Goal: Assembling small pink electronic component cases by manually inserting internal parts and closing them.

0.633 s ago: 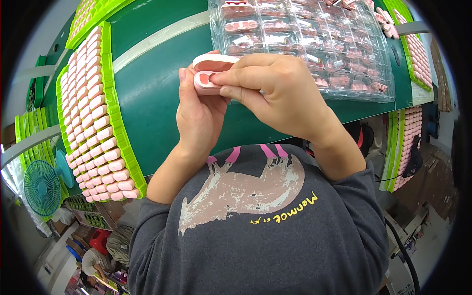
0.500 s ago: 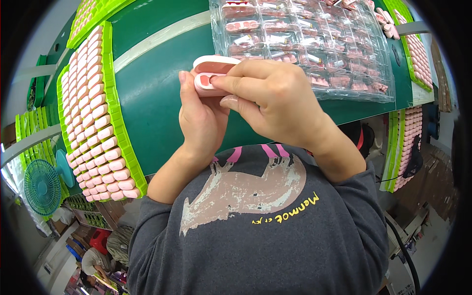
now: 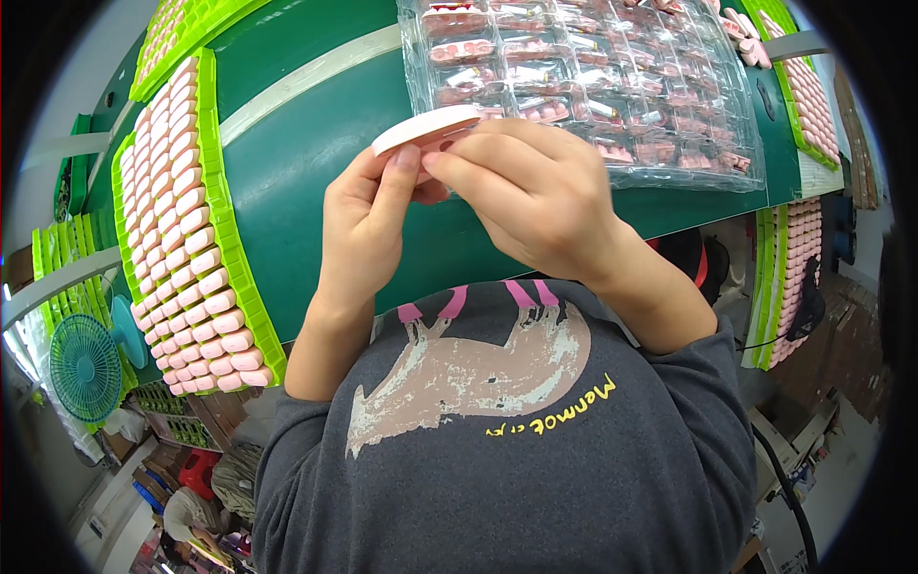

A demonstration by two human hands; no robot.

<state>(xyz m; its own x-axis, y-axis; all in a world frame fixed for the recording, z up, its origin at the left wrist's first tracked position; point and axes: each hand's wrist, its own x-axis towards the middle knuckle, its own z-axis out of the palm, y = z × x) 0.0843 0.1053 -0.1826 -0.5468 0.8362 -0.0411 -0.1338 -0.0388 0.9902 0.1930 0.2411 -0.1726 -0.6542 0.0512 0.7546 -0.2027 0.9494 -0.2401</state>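
A small pink earbud case (image 3: 426, 126) with its lid raised is held above the green work table, tilted so that the lid's pale outer side faces up. My left hand (image 3: 363, 222) is closed around its left end, thumb against the front. The bent fingers of my right hand (image 3: 547, 189) press together at the right part of the case, near the opening between lid and base. Whether they pinch a small part inside is hidden. Beyond my hands lies a clear plastic compartment tray (image 3: 660, 180) holding many small pink and white pieces.
At left, a lime-green tray (image 3: 229, 230) carries rows of pink cases; another green tray (image 3: 153, 77) lies behind it. Loose pink pieces (image 3: 749, 43) and a further filled tray (image 3: 808, 96) sit at far right. A teal fan (image 3: 84, 366) stands at lower left.
The case has been turned so that its lid now faces up and its inside is mostly hidden. My left hand has rolled with it, thumb now in front; my right fingers stay at the case.
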